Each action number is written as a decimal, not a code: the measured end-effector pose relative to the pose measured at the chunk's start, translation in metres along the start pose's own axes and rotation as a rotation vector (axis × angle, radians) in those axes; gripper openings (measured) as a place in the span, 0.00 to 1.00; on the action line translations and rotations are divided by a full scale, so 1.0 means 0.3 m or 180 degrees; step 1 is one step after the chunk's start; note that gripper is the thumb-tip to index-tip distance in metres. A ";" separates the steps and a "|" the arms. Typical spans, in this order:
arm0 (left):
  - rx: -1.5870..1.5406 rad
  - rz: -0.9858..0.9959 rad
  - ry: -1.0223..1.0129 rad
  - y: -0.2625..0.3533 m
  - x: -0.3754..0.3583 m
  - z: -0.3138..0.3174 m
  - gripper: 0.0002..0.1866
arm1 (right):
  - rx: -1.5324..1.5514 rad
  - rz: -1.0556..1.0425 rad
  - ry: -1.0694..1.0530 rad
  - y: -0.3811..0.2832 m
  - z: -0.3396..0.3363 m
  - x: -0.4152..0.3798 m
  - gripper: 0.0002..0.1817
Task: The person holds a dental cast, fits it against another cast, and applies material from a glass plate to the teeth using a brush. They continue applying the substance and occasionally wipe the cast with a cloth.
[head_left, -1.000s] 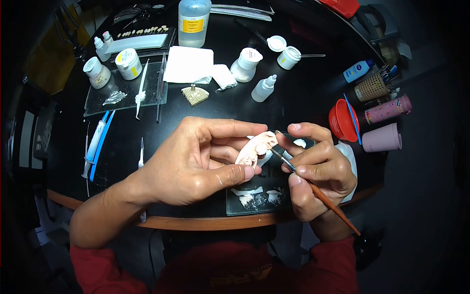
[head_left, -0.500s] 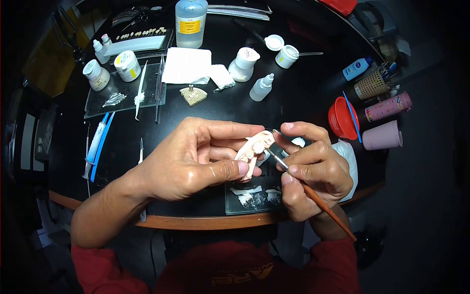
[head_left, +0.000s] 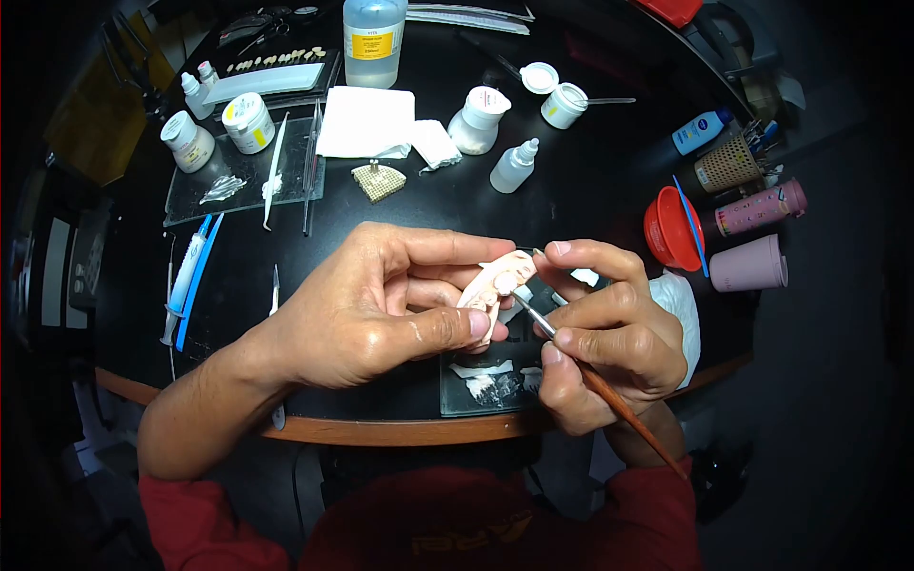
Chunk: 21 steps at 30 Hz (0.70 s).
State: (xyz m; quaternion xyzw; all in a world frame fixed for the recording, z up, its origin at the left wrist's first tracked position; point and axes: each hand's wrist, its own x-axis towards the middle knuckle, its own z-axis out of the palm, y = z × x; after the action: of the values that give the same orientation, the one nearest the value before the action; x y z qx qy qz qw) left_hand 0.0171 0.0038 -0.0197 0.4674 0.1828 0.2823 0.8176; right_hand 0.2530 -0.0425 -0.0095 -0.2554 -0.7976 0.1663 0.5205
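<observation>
A pale pink dental cast is pinched between the thumb and fingers of my left hand, held up over the bench. One rounded white tooth stands out on it. My right hand grips a brush with a brown wooden handle and metal ferrule. The brush tip lies at the lower right of the white tooth; whether it touches is too small to tell. My right index fingertip is close to the cast's upper end. Below the hands, a glass slab carries smeared white material.
Behind the hands stand a dropper bottle, white jars and a honeycomb firing tray. Another glass slab with tools lies at left, near a syringe. At right are a red bowl and cups.
The brush tip has shifted slightly down along the white tooth, and my right fingers have moved a little with it. My left hand keeps its hold on the cast.
</observation>
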 end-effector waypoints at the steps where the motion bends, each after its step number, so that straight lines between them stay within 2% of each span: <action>1: 0.0037 -0.0001 0.0022 0.001 0.000 0.001 0.30 | 0.0009 0.0000 0.0002 0.000 0.001 -0.001 0.12; 10: -0.0010 0.0044 0.0029 0.003 -0.001 0.002 0.30 | -0.0102 -0.0024 -0.0047 -0.003 0.002 -0.003 0.10; 13: -0.0057 0.0029 0.0024 0.005 -0.002 0.003 0.30 | -0.0180 -0.0009 -0.0293 -0.007 -0.014 -0.005 0.14; 21: -0.0036 0.0054 -0.0018 0.003 -0.002 0.000 0.30 | -0.0217 0.0051 -0.0304 -0.014 -0.017 -0.005 0.13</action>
State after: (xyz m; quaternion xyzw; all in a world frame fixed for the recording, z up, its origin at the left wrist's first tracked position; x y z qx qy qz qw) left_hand 0.0164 0.0039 -0.0189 0.4651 0.1750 0.2889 0.8183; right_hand 0.2570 -0.0468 -0.0064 -0.2712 -0.8246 0.1552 0.4715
